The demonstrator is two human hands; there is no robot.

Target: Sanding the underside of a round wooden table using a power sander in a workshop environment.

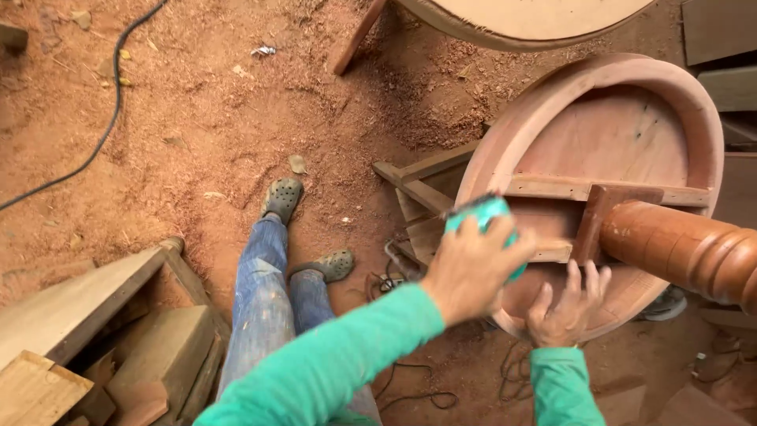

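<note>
A black cable runs across the sawdust-covered floor at the far left, with plenty of open ground around it. Near left, stacked wooden planks and blocks crowd the corner, their edges reaching toward the person's legs in paint-flecked jeans; the feet, in grey clogs, rest on bare floor.

Moving right, the left hand, on a green sleeve, is closed over the top of a teal power sander. The sander sits on the left rim of a round wooden tabletop that lies tilted, its underside facing up, showing a raised rim and cross braces. A few loose wooden strips jut out from beneath the tabletop's left edge, narrowing the space there. Dark cords lie tangled on the floor below the hands.

Just right of the sander, the right hand is spread flat, fingers wide, pressed against the near rim of the tabletop and holding nothing. The two hands are near each other, with the sander slightly farther away than the right hand.

Further right, a turned wooden leg sticks out from the central brace toward the near right. At the far top, the edge of another round wooden piece shows, and dark boards line the right side.
</note>
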